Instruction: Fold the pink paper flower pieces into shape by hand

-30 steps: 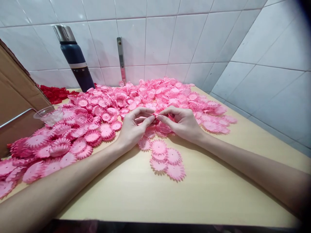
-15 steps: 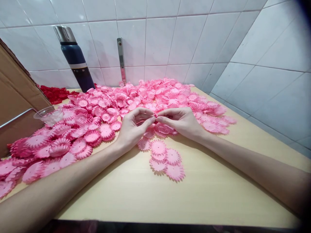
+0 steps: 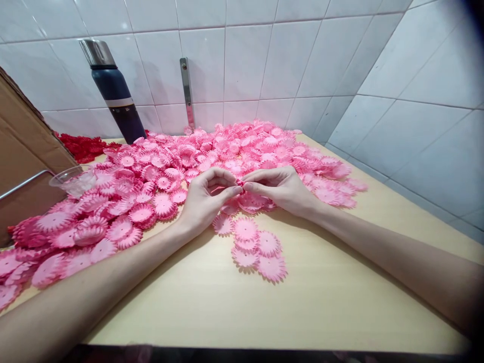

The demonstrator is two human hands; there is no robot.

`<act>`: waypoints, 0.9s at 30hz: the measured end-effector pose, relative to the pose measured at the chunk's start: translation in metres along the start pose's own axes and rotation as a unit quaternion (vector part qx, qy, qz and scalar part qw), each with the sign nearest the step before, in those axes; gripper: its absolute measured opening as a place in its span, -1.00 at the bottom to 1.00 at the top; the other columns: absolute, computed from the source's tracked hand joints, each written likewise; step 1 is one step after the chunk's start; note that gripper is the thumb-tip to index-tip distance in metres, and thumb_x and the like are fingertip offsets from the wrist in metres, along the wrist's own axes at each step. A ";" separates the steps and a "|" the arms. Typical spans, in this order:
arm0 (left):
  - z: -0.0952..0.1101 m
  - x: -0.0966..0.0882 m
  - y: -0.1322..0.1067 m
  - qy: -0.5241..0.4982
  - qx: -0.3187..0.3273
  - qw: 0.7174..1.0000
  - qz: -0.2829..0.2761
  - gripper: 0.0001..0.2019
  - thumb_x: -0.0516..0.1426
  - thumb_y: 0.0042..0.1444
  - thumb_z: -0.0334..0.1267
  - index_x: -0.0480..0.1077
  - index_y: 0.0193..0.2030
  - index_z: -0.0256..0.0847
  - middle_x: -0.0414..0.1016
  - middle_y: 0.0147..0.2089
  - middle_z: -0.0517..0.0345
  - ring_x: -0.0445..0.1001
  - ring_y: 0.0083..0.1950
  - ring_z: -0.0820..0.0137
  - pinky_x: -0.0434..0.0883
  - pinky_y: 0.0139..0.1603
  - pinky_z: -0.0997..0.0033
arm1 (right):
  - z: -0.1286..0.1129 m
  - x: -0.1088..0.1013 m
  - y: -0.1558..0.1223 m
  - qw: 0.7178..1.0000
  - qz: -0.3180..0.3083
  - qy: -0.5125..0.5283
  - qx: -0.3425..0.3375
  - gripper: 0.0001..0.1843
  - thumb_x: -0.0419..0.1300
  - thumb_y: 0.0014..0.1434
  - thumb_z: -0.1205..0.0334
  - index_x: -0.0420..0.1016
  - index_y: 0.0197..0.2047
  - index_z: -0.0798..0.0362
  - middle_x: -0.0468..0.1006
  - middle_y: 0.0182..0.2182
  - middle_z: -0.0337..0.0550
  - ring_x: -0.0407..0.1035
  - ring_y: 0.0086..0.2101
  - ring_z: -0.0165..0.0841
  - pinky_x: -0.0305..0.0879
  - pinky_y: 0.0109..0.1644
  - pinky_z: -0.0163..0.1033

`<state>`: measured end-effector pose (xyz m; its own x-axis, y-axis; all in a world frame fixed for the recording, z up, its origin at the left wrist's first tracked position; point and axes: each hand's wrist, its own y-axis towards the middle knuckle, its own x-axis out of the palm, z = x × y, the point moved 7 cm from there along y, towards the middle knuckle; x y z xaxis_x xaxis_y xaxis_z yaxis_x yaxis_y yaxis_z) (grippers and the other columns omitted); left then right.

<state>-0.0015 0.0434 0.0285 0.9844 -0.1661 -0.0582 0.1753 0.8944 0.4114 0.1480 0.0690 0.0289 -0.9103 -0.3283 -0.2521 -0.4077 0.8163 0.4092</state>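
My left hand [image 3: 207, 196] and my right hand [image 3: 283, 189] meet above the table, fingertips almost touching. Between them they pinch a small, dark pink flower petal piece [image 3: 240, 184], mostly covered by the fingers. Both thumbs press on it from the near side. Behind and below my hands spreads a big heap of pink petal discs [image 3: 242, 151] with fringed edges and small centre holes. Several loose pink discs [image 3: 259, 247] lie overlapping on the table just in front of my hands.
A dark blue bottle [image 3: 119, 103] with a steel cap stands at the back left near red petal pieces [image 3: 81, 148]. A clear plastic cup [image 3: 71, 181] lies beside a cardboard box [image 3: 26, 151]. The tabletop [image 3: 212, 307] meets tiled walls behind and at right.
Both hands stay pinched together at the same spot, with only slight finger movement on the small pink piece. The whole view has shifted a little.
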 end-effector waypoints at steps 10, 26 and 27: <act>0.004 0.002 0.001 0.005 0.018 1.000 -0.008 -0.85 0.28 0.02 -0.33 0.38 -0.33 -0.26 0.43 -0.32 0.21 0.45 -0.26 0.50 0.42 -0.18 0.52 | 0.002 -0.001 0.001 1.000 -0.007 0.024 -0.002 -0.85 0.38 0.00 0.14 0.66 -0.34 0.00 0.65 -0.34 -0.18 0.50 -0.30 -0.33 0.44 -0.19 -0.23; 0.006 0.005 0.000 0.011 0.027 0.999 -0.024 -0.93 0.20 0.09 -0.38 0.36 -0.31 -0.24 0.41 -0.29 0.18 0.44 -0.23 0.48 0.41 -0.15 0.50 | 0.008 -0.001 0.001 0.998 -0.031 0.060 0.014 -0.83 0.40 -0.03 0.11 0.65 -0.37 -0.01 0.62 -0.31 -0.16 0.47 -0.27 -0.32 0.41 -0.18 -0.20; 0.006 0.006 0.000 0.008 0.024 0.999 -0.024 -0.92 0.21 0.09 -0.38 0.36 -0.32 -0.24 0.41 -0.29 0.18 0.44 -0.23 0.48 0.41 -0.16 0.51 | 0.008 0.000 0.000 0.997 -0.035 0.063 0.019 -0.83 0.41 -0.04 0.11 0.65 -0.37 -0.01 0.62 -0.30 -0.16 0.46 -0.27 -0.33 0.41 -0.19 -0.20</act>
<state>0.0038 0.0398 0.0340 0.9750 -0.2016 -0.0934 0.2220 0.8649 0.4502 0.1488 0.0734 0.0220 -0.8825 -0.4400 -0.1659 -0.4696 0.8058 0.3609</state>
